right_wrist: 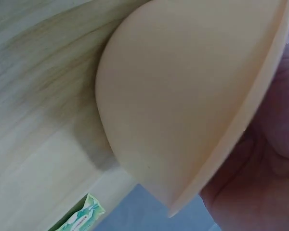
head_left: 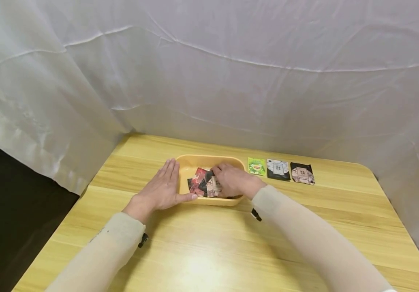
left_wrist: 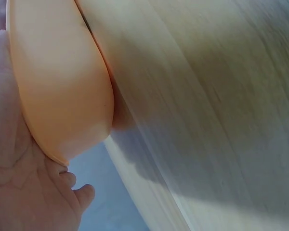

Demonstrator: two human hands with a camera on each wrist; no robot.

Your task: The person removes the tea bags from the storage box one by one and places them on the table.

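A yellow-orange plastic basin (head_left: 209, 201) stands on the table, holding red, black and pale tea sachets. Along its left rim lies my left hand (head_left: 160, 188), fingers straight and the thumb over the front edge. The left wrist view shows that palm (left_wrist: 29, 183) against the rim of the basin (left_wrist: 62, 82). My right hand (head_left: 231, 178) reaches over the right side into the basin, its fingers at a pale-and-black sachet (head_left: 213, 187). Whether they pinch it is hidden; in the right wrist view the basin wall (right_wrist: 178, 96) covers the fingertips.
Right of the basin, three sachets lie in a row: a green one (head_left: 257, 166), a white-and-black one (head_left: 278, 169) and a black-and-pink one (head_left: 302, 173). The wooden table (head_left: 202, 247) ends at a pale curtain (head_left: 209, 89) behind.
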